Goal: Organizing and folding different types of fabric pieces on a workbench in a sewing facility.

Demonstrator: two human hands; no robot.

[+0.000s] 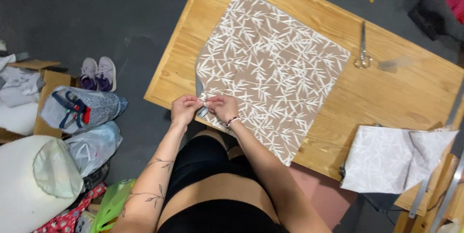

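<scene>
A square piece of beige fabric with a white leaf print (270, 68) lies flat on a wooden table (386, 97). Both my hands meet at its near left corner, close to the table's edge. My left hand (184, 108) pinches the fabric's edge, and my right hand (223, 107), with a bead bracelet on the wrist, pinches the same edge right beside it. A small light piece shows between my fingertips; I cannot tell what it is.
Scissors (363, 49) lie on the table beyond the fabric. A folded pale leaf-print cloth (391, 158) hangs over the near right edge beside metal rulers (435, 184). On the dark floor at left are shoes (98, 73), bags (79, 107) and boxes (43, 88).
</scene>
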